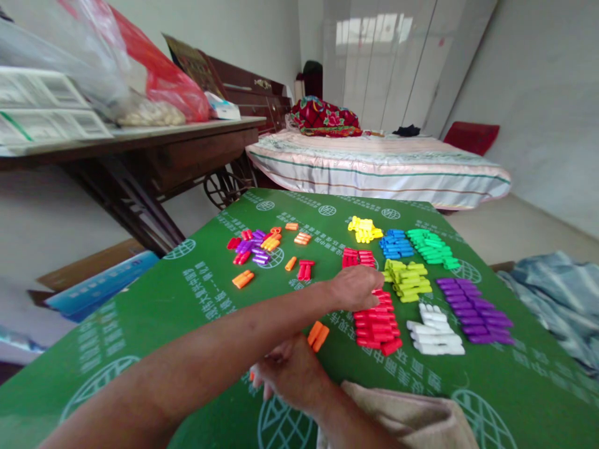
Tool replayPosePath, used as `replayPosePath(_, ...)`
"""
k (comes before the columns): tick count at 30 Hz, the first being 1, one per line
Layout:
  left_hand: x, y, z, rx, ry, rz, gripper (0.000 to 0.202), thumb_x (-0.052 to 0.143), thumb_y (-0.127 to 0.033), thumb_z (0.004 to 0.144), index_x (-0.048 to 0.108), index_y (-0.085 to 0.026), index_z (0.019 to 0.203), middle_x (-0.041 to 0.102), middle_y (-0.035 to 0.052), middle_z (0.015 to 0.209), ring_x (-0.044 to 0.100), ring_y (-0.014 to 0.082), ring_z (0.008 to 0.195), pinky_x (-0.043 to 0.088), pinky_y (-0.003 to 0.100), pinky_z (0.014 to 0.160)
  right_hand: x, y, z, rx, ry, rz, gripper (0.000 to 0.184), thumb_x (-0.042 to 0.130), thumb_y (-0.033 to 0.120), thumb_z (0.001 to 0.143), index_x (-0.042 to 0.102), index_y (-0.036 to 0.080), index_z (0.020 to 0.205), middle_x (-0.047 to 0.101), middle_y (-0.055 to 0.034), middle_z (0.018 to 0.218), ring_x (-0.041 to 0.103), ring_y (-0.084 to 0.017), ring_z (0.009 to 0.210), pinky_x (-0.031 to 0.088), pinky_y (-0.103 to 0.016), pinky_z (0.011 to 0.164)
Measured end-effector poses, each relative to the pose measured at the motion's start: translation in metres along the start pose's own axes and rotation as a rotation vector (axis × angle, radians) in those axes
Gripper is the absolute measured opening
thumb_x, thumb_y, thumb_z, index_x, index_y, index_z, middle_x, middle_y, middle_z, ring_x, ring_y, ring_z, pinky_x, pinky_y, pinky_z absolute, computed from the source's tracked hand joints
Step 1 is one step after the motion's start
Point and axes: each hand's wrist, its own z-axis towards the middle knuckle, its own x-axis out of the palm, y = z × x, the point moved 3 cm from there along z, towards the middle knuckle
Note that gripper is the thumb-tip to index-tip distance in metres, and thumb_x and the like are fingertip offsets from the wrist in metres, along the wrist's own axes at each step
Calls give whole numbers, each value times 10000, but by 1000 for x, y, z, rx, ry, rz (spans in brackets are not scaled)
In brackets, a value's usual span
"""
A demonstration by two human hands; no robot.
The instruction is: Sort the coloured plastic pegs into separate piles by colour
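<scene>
My left hand (358,288) reaches across to the right, its fingers closed at the pile of red plastic tubes (377,327); what lies inside them is hidden. Under my left forearm, my right hand (292,374) is low over the table with curled fingers, and a bit of an orange tube (252,376) shows at its fingertips. Two orange tubes (318,337) lie just beyond the right hand. Farther off are a few red tubes (305,269), another red group (358,257), and a mixed heap of purple, red and orange tubes (257,244).
Sorted groups of yellow (365,229), blue (396,244), green (433,247), lime (407,280), white (435,330) and purple tubes (473,312) lie on the right of the green table (163,330). A beige cloth (407,411) sits at the near edge. Beyond stands a bed (374,159).
</scene>
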Motion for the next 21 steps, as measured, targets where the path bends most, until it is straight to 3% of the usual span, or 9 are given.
replayPosePath(5, 9, -9, 12, -8, 101, 22, 196, 534, -295, 759, 603, -164, 889, 646, 78, 992, 595, 219, 883, 443, 283, 627, 1, -7, 1, -1, -37, 43, 140, 523, 203, 643, 504, 155, 512, 483, 44, 428, 422, -52, 322, 320, -153, 342)
replayPosePath(11, 5, 0, -7, 3, 82, -18, 225, 498, -340, 807, 609, -166, 897, 637, 59, 959, 583, 187, 866, 436, 260, 639, 3, -5, -5, 21, -3, -47, 249, 529, 302, 682, 485, 155, 485, 473, 32, 432, 403, -49, 333, 297, -170, 359)
replayPosePath(16, -10, 29, -49, -97, -38, -78, 190, 540, -307, 809, 622, -145, 862, 634, 37, 887, 569, 137, 809, 434, 221, 708, 3, -4, -10, 43, 19, 15, 193, 554, 330, 680, 569, 149, 744, 511, 57, 500, 411, -50, 353, 305, -170, 375)
replayPosePath(21, -26, 89, -121, -514, -194, -45, 108, 549, -233, 773, 638, -172, 771, 631, 6, 818, 554, 112, 752, 419, 204, 697, 2, -6, -11, 50, 57, -56, 209, 548, 324, 728, 566, 140, 826, 534, 46, 535, 436, -57, 370, 299, -175, 381)
